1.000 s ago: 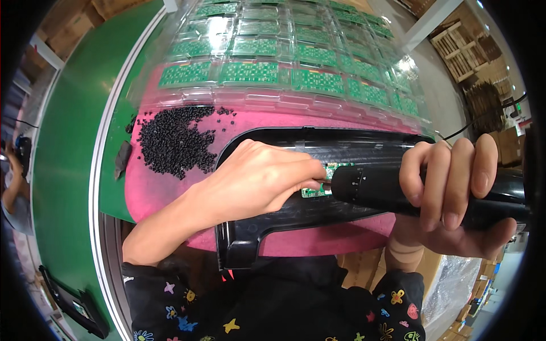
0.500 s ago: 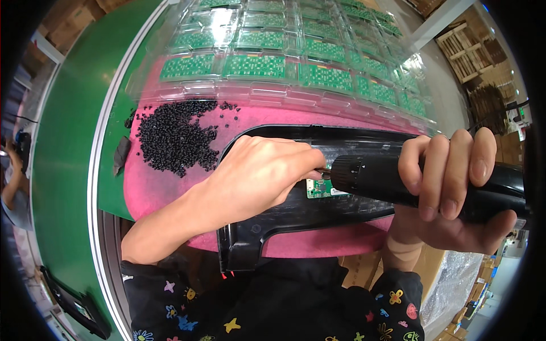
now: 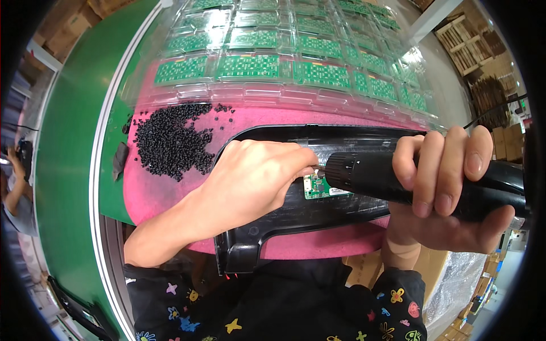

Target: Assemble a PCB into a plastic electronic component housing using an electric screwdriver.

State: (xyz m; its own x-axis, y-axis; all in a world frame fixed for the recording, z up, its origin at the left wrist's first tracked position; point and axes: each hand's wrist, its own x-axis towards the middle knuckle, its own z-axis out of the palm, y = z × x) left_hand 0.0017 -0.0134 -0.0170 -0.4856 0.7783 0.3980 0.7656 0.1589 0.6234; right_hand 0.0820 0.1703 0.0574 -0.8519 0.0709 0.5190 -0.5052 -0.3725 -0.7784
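My right hand (image 3: 449, 176) wraps around a black electric screwdriver (image 3: 372, 173), held nearly level and pointing left. Its thin metal bit (image 3: 320, 169) reaches my left hand (image 3: 256, 176), whose thumb and forefinger are pinched together at the bit's tip. Whatever is between those fingertips is hidden. Just beneath them, a small green circuit board (image 3: 319, 188) with a white connector lies inside a long black plastic housing (image 3: 273, 213). The screwdriver covers part of the board.
The housing rests on a pink mat (image 3: 165, 196). Left of it lies a heap of small black screws (image 3: 173, 142), with a dark scrap (image 3: 120, 161) alongside. Clear plastic trays (image 3: 227, 91) of green boards stand behind. Another person's arm (image 3: 17, 182) shows at the far left.
The view has shifted slightly, so the trays and screw heap sit a little further left. Both hands keep nearly the same pose, with the screwdriver bit still at my left fingertips.
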